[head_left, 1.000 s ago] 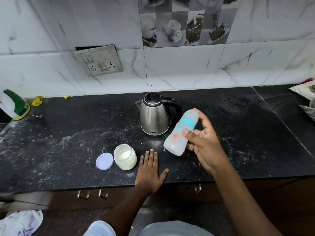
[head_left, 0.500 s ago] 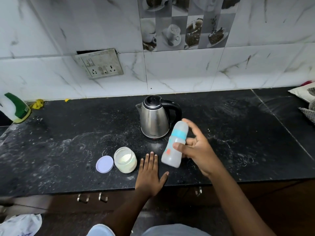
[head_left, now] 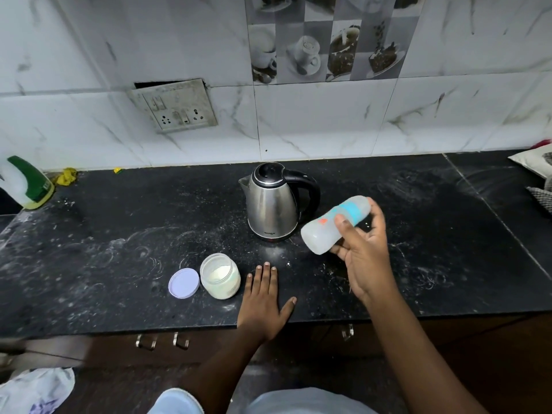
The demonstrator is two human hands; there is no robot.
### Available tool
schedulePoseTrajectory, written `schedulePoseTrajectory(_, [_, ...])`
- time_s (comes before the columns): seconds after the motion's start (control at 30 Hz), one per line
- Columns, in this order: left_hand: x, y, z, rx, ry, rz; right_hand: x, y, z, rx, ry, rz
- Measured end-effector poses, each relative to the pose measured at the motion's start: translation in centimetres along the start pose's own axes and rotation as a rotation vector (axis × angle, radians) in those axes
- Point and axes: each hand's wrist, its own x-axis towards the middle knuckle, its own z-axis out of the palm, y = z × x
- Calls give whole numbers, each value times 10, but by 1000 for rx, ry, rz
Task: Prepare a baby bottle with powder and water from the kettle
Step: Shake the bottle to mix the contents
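Note:
My right hand [head_left: 366, 255] holds a capped baby bottle [head_left: 330, 227] with a blue ring, tilted almost flat in the air just right of the steel kettle [head_left: 273, 204]. The bottle's base points down-left and its contents look milky. My left hand [head_left: 265, 297] lies flat and spread on the black counter [head_left: 104, 249], holding nothing. Just left of it stands an open jar of white powder [head_left: 220, 276], with its lilac lid [head_left: 183, 283] lying beside it on the counter.
A white and green spray bottle [head_left: 25, 183] stands at the counter's far left, with a yellow scrap [head_left: 66, 176] near the wall. Cloth items [head_left: 537, 174] lie at the far right. A switch plate [head_left: 176, 106] hangs on the tiled wall. Drawer handles [head_left: 162, 342] show below the counter edge.
The bottle swings in my right hand: tilted a second ago, more upright and lower half a second ago, now tilted flatter and up to the right again. My left hand stays flat.

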Motion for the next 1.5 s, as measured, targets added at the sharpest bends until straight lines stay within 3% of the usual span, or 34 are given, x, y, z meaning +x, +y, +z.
schedulePoseTrajectory(0.2, [0, 0, 1, -3, -2, -4, -11, 3, -2, -194, -275, 96])
schedulePoseTrajectory(0.4, [0, 0, -2, -8, -7, 5, 2, 3, -5, 55, -2, 11])
schedulePoseTrajectory(0.6, [0, 0, 0, -12, 6, 2, -9, 6, -5, -124, -216, 93])
schedulePoseTrajectory(0.8, [0, 0, 0, -5, -9, -1, 3, 4, -10, 49, -7, -3])
schedulePoseTrajectory(1.0, [0, 1, -2, -13, -14, -2, -9, 5, -7, -160, -264, 95])
schedulePoseTrajectory(1.17, [0, 0, 0, -22, 5, -5, 3, 0, -9, 6, -65, 4])
schedulePoseTrajectory(1.37, [0, 2, -5, -5, -28, -10, -6, 5, -10, -149, -211, 96])
schedulePoseTrajectory(1.5, [-1, 2, -3, -15, -6, -6, 2, -1, -12, -1, -63, 26])
